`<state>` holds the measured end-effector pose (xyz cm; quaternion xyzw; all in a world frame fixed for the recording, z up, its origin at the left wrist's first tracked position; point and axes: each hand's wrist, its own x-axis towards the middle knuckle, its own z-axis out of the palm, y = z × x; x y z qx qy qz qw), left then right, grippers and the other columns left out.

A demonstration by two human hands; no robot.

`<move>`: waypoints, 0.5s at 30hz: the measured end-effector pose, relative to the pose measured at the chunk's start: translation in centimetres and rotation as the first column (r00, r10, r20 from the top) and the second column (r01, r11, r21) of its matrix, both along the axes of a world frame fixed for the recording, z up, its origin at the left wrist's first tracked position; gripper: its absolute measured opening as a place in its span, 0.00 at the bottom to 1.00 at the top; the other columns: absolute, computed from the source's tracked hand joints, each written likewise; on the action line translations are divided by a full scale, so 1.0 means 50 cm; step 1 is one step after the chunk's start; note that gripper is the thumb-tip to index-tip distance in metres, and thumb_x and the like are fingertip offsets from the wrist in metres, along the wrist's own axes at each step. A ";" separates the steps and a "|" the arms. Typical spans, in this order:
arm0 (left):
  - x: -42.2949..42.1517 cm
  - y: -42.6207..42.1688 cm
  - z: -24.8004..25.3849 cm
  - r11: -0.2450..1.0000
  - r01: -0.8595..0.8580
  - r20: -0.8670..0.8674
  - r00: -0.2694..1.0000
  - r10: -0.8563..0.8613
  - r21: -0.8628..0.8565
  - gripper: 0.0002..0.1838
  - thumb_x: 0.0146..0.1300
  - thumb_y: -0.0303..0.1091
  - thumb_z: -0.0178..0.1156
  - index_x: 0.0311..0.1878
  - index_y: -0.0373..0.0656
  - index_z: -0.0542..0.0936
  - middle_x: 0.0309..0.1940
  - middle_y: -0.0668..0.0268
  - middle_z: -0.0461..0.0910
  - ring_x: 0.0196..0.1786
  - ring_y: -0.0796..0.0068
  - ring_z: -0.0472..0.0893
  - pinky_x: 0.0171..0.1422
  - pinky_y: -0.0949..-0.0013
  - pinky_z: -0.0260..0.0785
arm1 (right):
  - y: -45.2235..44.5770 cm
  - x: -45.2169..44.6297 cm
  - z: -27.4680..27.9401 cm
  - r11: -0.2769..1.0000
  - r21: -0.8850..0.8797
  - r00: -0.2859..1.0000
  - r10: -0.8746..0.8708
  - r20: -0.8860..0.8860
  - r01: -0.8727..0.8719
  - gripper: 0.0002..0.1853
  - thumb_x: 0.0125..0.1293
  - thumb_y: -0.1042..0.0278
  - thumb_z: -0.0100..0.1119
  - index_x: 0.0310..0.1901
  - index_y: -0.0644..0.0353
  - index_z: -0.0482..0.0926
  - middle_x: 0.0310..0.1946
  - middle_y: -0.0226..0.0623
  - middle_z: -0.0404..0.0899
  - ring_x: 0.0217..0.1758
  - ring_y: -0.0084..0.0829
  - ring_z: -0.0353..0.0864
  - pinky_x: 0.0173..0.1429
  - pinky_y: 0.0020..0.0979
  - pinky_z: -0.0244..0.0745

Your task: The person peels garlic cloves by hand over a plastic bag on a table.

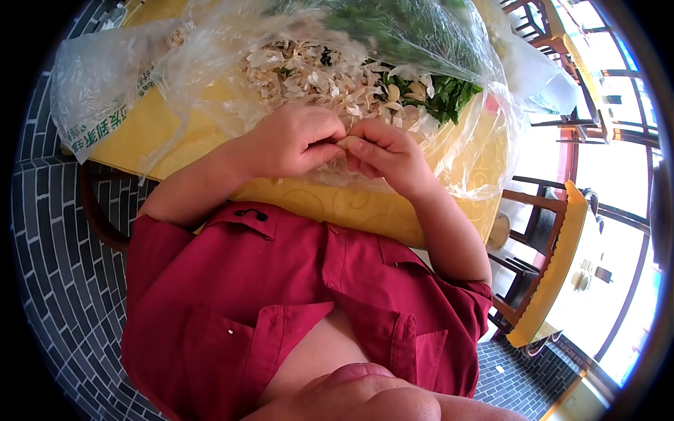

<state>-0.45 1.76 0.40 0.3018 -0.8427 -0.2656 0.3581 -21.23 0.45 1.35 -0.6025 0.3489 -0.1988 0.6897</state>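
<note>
Pinching garlic clove (344, 142) between left hand (298, 140) and right hand (390, 156); each grip closed on it; garlic skins (309, 81) beyond.

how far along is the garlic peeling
Much looks done: a wide heap of papery, off-white garlic skins, with smooth, pale yellow cloves at its right. In hand: a small, pale piece, likely a clove, at the fingertips of the left hand and right hand. Left: at least that piece; I cannot tell how many unpeeled cloves remain.
</note>
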 end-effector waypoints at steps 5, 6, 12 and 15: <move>0.003 0.004 0.001 0.998 0.048 0.015 0.999 -0.049 0.049 0.08 0.53 0.30 0.63 0.34 0.41 0.75 0.26 0.62 0.75 0.30 0.58 0.76 0.33 0.61 0.68 | -0.007 -0.007 -0.008 0.993 0.077 0.995 0.084 0.057 -0.089 0.10 0.69 0.64 0.50 0.36 0.63 0.75 0.22 0.29 0.74 0.19 0.15 0.62 0.23 0.18 0.56; 0.003 0.004 0.002 0.997 0.051 0.022 0.998 -0.052 0.055 0.08 0.53 0.31 0.63 0.34 0.41 0.75 0.26 0.61 0.75 0.30 0.57 0.76 0.33 0.61 0.68 | -0.009 -0.008 -0.010 0.989 0.112 0.994 0.086 0.068 -0.094 0.10 0.68 0.64 0.51 0.35 0.61 0.75 0.22 0.28 0.74 0.19 0.14 0.63 0.23 0.18 0.57; 0.003 0.004 0.000 0.999 0.041 -0.015 0.999 -0.041 0.024 0.07 0.58 0.33 0.60 0.34 0.41 0.74 0.25 0.61 0.74 0.27 0.58 0.74 0.30 0.62 0.65 | -0.010 -0.010 -0.010 0.972 0.223 0.990 0.052 0.128 -0.080 0.10 0.68 0.64 0.51 0.34 0.60 0.75 0.22 0.28 0.74 0.19 0.14 0.64 0.23 0.18 0.57; 0.002 0.003 -0.004 0.999 0.041 -0.022 0.999 -0.041 -0.007 0.07 0.61 0.34 0.58 0.35 0.41 0.74 0.25 0.61 0.74 0.27 0.58 0.74 0.30 0.62 0.66 | -0.009 -0.008 -0.009 0.976 0.211 0.988 0.030 0.154 -0.062 0.11 0.69 0.63 0.50 0.35 0.63 0.75 0.23 0.33 0.75 0.18 0.16 0.62 0.22 0.18 0.55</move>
